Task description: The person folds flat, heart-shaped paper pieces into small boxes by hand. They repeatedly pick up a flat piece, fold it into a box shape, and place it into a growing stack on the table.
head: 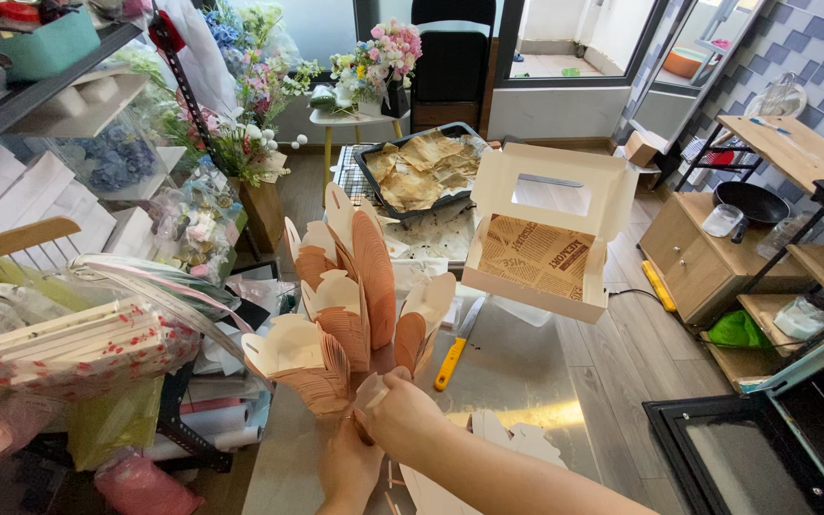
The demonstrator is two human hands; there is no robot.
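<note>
Both hands low at the table's near edge, left hand [347,467] and right hand [401,412] pressed together, pinching the base of a pleated paper cup [309,367] just above them. Beyond it, a nested stack of cups [360,272] standing upright, some already formed. Flat blanks [512,441] lying just right of the hands, seemingly still to fold. Further off, a yellow-handled knife [452,353], an open lined window box [541,238] holding nothing visible, and a tray [422,172] of brown paper. Roughly midway, by the look of it.
</note>
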